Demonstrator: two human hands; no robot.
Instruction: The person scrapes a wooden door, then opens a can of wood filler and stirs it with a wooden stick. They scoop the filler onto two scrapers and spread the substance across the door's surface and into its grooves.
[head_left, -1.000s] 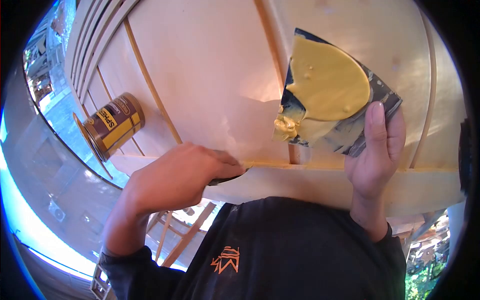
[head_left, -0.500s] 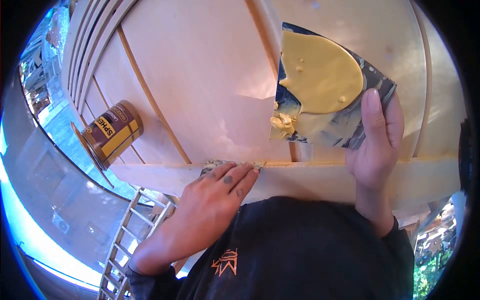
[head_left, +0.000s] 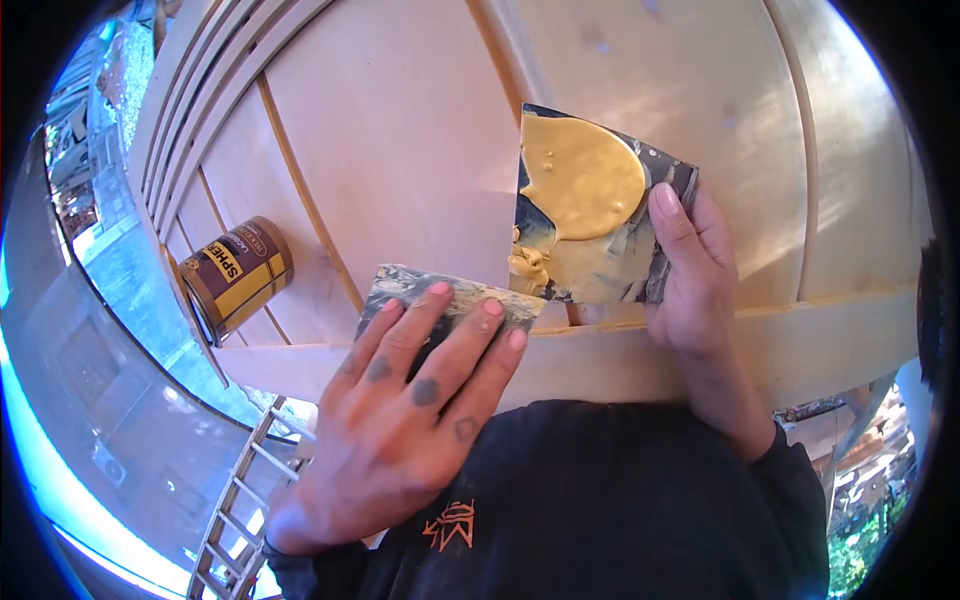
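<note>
My left hand [head_left: 410,400] is wrapped over a small dark spreader [head_left: 450,295] smeared with pale filler, its fingertips on the upper face and the thumb hidden. In my right hand [head_left: 692,265] is a dark square board [head_left: 655,275], gripped at its right edge with the thumb on top. A wide pool of yellow paste [head_left: 585,180] covers much of the board, with a smaller lump at its lower left corner. The spreader sits just left of and below the board, over the pale wooden rail [head_left: 620,355].
A brown and yellow tin [head_left: 237,278] lies tilted on the panelled wooden surface [head_left: 390,150] at the left. Curved slats [head_left: 190,110] run along the upper left. Below left stands a metal ladder [head_left: 238,500].
My left hand has lifted from the rail and turned, showing more of the spreader. My right hand has moved left and slightly down with the board, so the two are closer together.
</note>
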